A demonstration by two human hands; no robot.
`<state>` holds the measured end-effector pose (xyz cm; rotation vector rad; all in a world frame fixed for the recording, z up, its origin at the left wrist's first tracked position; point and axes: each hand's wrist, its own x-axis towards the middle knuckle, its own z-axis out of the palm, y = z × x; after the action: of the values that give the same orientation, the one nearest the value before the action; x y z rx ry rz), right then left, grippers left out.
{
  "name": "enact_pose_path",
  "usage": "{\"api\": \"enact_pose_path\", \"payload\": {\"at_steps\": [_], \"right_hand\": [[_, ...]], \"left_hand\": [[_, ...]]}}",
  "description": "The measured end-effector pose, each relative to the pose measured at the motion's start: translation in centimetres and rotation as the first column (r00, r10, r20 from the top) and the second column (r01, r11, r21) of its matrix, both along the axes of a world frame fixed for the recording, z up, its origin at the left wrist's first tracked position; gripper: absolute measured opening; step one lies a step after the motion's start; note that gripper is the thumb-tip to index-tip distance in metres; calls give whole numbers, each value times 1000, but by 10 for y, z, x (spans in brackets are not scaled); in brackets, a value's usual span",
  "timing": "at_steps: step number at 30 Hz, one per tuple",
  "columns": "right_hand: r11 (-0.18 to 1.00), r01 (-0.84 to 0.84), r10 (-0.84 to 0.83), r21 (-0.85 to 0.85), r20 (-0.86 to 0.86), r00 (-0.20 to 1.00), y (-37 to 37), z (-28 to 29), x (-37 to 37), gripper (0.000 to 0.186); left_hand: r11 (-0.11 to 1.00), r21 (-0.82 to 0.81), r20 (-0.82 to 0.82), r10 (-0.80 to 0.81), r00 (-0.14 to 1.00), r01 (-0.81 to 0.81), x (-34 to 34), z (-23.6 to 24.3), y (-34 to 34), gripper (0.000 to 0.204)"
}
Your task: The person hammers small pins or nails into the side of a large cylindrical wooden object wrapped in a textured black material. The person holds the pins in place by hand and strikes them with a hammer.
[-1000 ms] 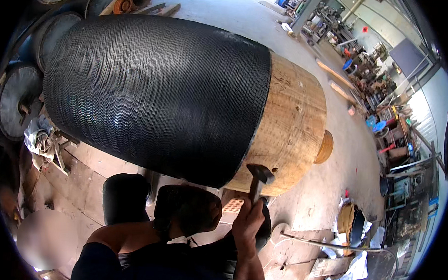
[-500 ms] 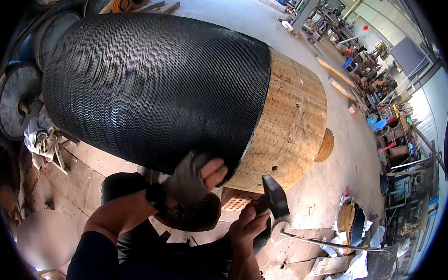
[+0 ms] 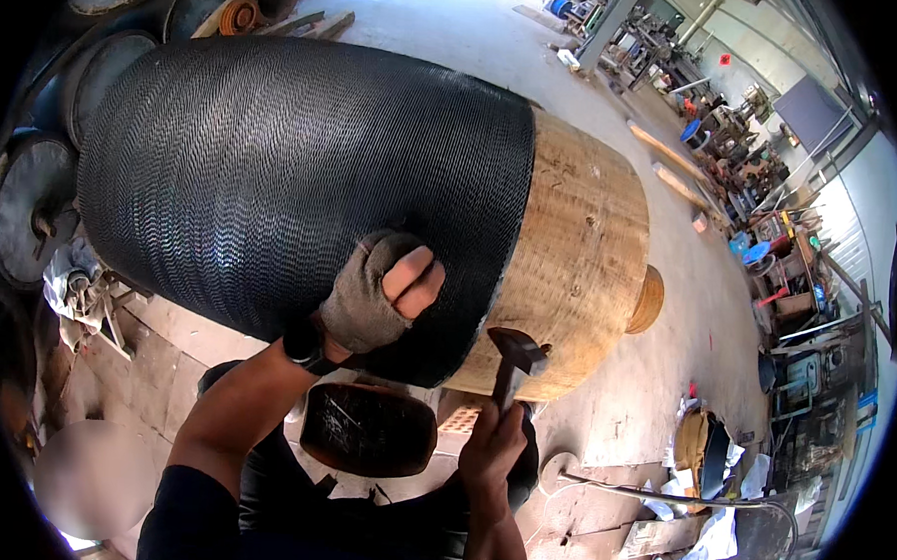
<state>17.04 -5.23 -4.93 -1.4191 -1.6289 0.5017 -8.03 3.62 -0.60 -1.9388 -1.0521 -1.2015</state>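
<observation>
A large wooden roller lies across the view, most of it covered by black wire-like toothed strips in tight rows. My left hand, in a grey glove with some bare fingers, rests against the black covering with its fingers curled; whatever lies under the fingertips is hidden. My right hand grips the handle of a hammer, its head in front of the bare wood beside the covering's edge. Below the roller, between my knees, a dark open box holds dark contents too small to name.
A round metal base with a bent rod stands to the right on the floor. Wooden beams and cluttered shelves line the right side. Dark drums are stacked at the left. A perforated brick sits under the roller.
My left hand has moved up from the roller's lower edge onto the black covering, uncovering the box. The hammer head has swung left and upward, from beside the roller to in front of its wood.
</observation>
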Motion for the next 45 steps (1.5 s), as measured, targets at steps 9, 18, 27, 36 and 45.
{"api": "enact_pose_path", "payload": {"at_steps": [9,18,27,36,45], "right_hand": [[993,56,-32,-106,214,976,7,-28,4,19],[998,-6,6,-60,0,1000,-11,-26,13,17],[996,-47,43,-82,-43,998,-10,-25,17,17],[998,-64,65,20,-65,996,-9,1,10,16],[999,-45,45,-8,16,999,-9,3,12,19]], "left_hand": [[995,-33,-21,88,996,-89,-2,20,2,43],[891,-335,292,-211,933,307,72,-40,-37,49],[908,-368,286,-97,953,202,77,-1,-36,46],[916,-396,181,8,983,66,98,-2,-20,53],[943,-333,132,41,990,6,101,0,-17,56]]}}
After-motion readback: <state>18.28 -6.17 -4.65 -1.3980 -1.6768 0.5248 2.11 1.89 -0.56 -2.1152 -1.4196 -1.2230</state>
